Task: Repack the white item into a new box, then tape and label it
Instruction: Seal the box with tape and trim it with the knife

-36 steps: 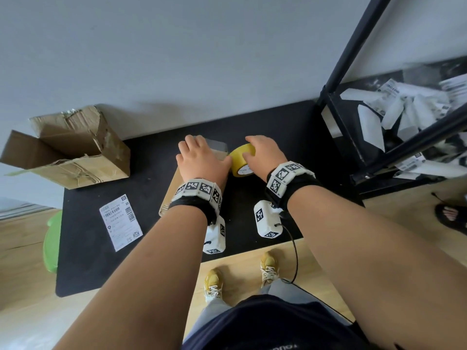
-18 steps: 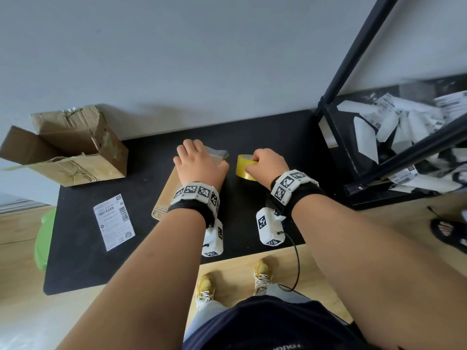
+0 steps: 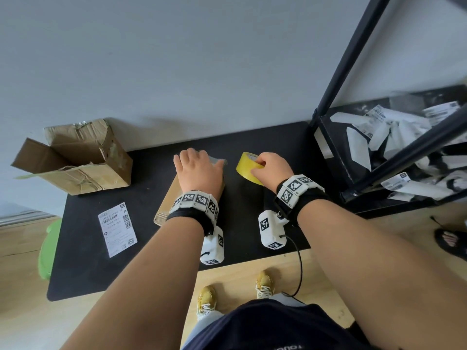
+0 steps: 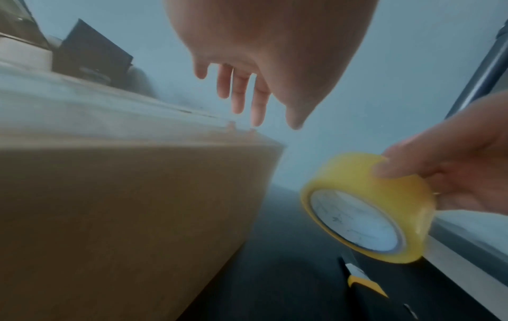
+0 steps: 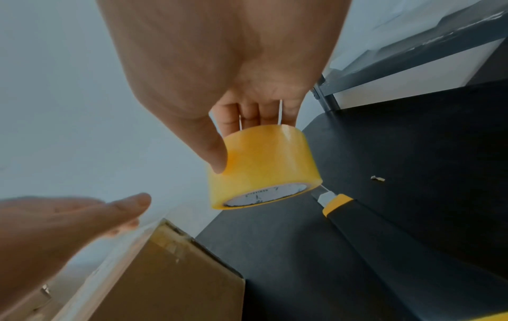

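Note:
A closed brown cardboard box lies mid-mat, with clear tape shining at its far end. My left hand lies over its top with straight fingers reaching to the far edge. Right of the box, my right hand grips a yellow tape roll between thumb and fingers, lifted off the black mat. In the right wrist view the roll hangs tilted above the mat. A white shipping label lies flat at the mat's left. The white item is hidden.
A torn, open old box sits at the back left corner. A yellow-and-black utility knife lies on the mat below the roll. A black metal rack with many white label sheets stands on the right. A wall is close behind.
My right hand has carried the tape roll to the right, away from the box and my left hand. The left hand has stayed on the box top.

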A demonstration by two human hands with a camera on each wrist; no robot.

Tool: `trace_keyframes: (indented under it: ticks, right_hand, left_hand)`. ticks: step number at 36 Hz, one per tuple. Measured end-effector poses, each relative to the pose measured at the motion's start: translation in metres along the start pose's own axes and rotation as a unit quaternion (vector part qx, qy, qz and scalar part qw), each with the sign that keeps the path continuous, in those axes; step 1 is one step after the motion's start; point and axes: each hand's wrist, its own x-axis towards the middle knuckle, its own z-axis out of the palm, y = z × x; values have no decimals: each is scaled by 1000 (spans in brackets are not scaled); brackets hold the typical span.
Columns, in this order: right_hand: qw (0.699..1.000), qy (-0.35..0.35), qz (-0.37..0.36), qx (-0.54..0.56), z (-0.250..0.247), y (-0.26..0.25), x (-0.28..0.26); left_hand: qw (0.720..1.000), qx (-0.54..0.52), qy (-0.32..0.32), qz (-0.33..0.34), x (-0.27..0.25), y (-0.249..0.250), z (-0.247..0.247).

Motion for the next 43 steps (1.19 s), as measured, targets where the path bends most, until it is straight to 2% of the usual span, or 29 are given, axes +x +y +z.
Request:
trace_keyframes:
  ticks: [2,5,8,11,20,24,27,35,38,43]
  right_hand:
    - [1000,1,-4,12,-2,1,-1]
    - [1000,1,-17,24,-5,0,-3]
    - [999,2,-26,36,-10,-1,-6]
    - [999,9,-32,39,-15,-1,-8]
    - [996,11,3,84,-27,15,-7]
    - [996,8,5,90,-27,22,-6]
    - [996,1,0,94,-26,27,-5]
    - [995,-11,-18,100,-27,33,-5]
    - [994,-11,-27,103,-29,34,-5]
    - [995,-17,-23,92,-28,37,-4]
  left_hand:
    - [998,-46,2,46,0,6,-4]
    - [981,-142,-76,104,1,22,-9]
    - [971,-161,-138,114,0,39,-12]
    - [966,-159,-172,110,-1,49,-11]
    - [957,-202,-114,175,-11,61,-1]
    - [958,-219,-95,157,-11,68,-1]
    - [957,-232,-107,135,-9,73,-5]
    - [939,-321,-121,6,0,78,-9]
    - [939,-322,-121,1,1,80,-8]
    - [949,-283,-135,30,0,83,-3]
